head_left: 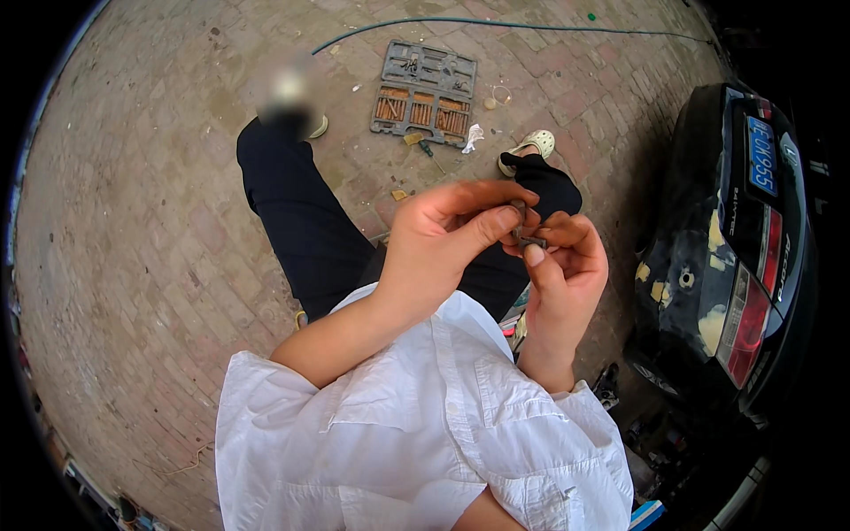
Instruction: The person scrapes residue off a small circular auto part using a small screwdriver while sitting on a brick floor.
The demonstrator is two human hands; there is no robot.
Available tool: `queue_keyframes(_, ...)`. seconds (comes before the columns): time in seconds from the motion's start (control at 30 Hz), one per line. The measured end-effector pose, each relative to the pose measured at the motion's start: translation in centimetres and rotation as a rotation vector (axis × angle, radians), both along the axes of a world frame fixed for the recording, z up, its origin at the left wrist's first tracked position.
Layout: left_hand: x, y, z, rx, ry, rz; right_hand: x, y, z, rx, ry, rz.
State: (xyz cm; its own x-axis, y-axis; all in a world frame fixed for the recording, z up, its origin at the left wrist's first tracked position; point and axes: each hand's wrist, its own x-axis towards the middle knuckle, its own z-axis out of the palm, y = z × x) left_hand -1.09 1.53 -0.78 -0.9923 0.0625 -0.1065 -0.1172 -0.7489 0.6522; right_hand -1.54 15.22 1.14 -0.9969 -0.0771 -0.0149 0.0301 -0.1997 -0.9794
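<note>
Both hands meet in front of my chest around a small dark metal piece point(531, 240), which looks bracket-like. My left hand point(447, 226) pinches its upper end between thumb and forefinger. From the other side, my right hand point(571, 257) grips the lower end with thumb and curled fingers. Fingertips cover much of the metal, so I cannot tell its exact kind or whether it is one piece or two.
On the brick paving lies an open grey plastic case point(428, 87) with rusty, rod-like pieces in its compartments. Beside it are a dark-handled tool point(426, 148) and crumpled white paper point(474, 137). A green hose point(496, 22) crosses behind. A black car point(708, 257) with patched bodywork stands right.
</note>
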Motion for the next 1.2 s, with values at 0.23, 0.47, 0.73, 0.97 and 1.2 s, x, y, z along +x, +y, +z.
queue_keyframes(0.23,0.0,-0.1,0.4,-0.066,-0.008,0.011,-0.1,-0.3,-0.1,0.01,0.018,-0.024)
queue_keyframes(0.47,0.0,0.4,0.0,-0.15,-0.031,0.037,-0.2,-0.6,-0.5,0.067,0.088,-0.086)
queue_keyframes(0.73,0.1,0.7,0.0,-0.147,-0.061,0.047,-0.2,-0.7,-0.7,0.048,0.05,-0.116)
queue_keyframes(0.97,0.1,0.9,-0.5,-0.123,-0.06,0.054,-0.1,-0.9,-0.7,0.115,0.066,-0.143)
queue_keyframes(1.2,0.0,0.9,-0.3,-0.117,-0.071,0.051,-0.3,-0.5,-0.7,0.103,0.083,-0.098)
